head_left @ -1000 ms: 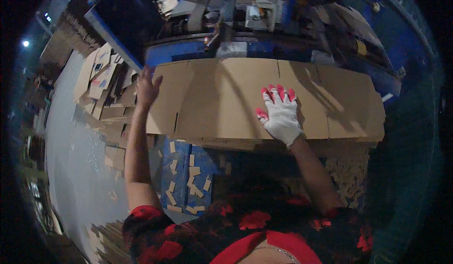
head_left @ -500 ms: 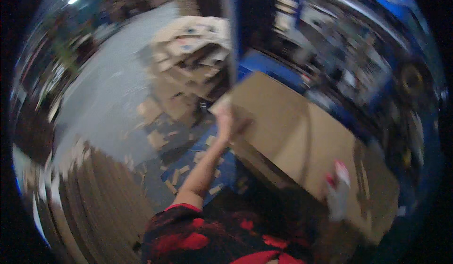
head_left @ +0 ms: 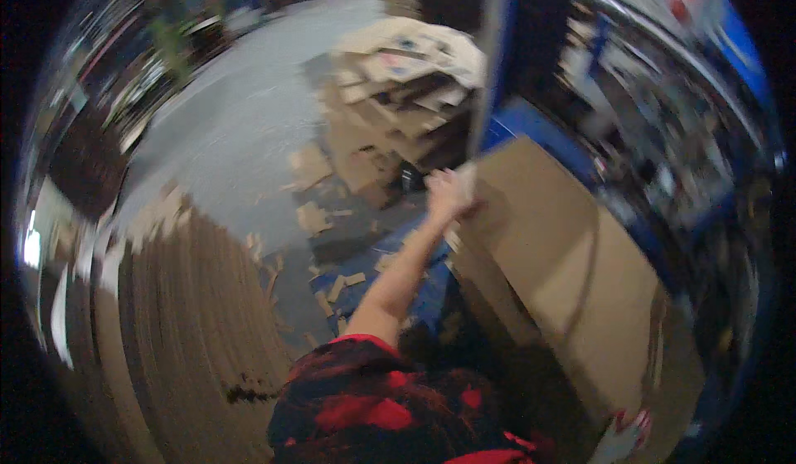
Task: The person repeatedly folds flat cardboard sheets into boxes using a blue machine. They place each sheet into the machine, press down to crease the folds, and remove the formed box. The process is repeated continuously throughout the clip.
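Observation:
A large brown cardboard sheet lies slanting on top of a stack on my right. My left arm is stretched forward, and my left hand is closed at the sheet's far left corner, its fingers somewhat blurred. Close to me, at the lower edge of the view, my right hand rests by the sheet's near end. It wears a whitish glove with red fingertips, and its fingers look apart. The rest of that hand is cut off by the frame.
Many cardboard sheets stand on edge at my left. Ahead rises a heap of cardboard pieces, with scraps scattered on the floor. A blue upright post and machinery border the right side.
The view has swung, so the surroundings sit farther right. My left hand stays at the sheet's far corner. My right hand has come back toward me along the sheet.

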`<action>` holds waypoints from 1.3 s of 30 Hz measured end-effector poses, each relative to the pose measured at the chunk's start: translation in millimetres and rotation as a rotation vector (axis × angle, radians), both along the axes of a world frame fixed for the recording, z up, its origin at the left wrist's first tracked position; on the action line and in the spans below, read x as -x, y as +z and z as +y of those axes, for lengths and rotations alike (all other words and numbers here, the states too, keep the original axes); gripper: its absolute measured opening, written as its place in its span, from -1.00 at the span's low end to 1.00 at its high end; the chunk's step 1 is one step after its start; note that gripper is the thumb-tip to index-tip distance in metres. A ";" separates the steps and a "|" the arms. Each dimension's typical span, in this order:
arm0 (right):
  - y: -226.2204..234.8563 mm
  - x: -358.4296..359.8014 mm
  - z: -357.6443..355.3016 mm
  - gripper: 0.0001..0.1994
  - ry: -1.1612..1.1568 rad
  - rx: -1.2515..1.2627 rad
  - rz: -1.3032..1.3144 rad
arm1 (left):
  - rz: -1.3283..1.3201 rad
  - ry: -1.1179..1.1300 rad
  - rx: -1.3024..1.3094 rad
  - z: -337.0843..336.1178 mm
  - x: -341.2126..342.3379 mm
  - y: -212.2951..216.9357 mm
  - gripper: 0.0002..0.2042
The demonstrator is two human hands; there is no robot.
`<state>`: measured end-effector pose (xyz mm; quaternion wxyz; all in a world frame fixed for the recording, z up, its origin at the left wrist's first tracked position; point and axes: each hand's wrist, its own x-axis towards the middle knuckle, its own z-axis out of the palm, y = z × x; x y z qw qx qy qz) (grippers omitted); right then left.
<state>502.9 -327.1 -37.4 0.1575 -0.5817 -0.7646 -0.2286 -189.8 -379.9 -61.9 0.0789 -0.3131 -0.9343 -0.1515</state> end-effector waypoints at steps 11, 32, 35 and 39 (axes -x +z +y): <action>-9.9 7.5 -36.6 -0.40 -0.273 0.065 2.008 | -0.014 -0.120 -0.051 -37.9 -1.5 41.5 0.02; 70.8 17.9 -52.8 -0.54 0.100 -0.379 1.802 | -1.078 -0.568 -0.825 -26.6 -102.9 59.0 -0.49; 38.3 -18.6 -39.9 -0.55 0.106 -0.269 2.042 | -1.374 -0.395 -1.031 -14.4 -80.9 47.7 -0.49; 13.7 -25.2 -16.1 -0.53 0.007 -0.123 1.986 | -1.432 -0.300 -1.115 -6.9 -70.0 37.8 -0.45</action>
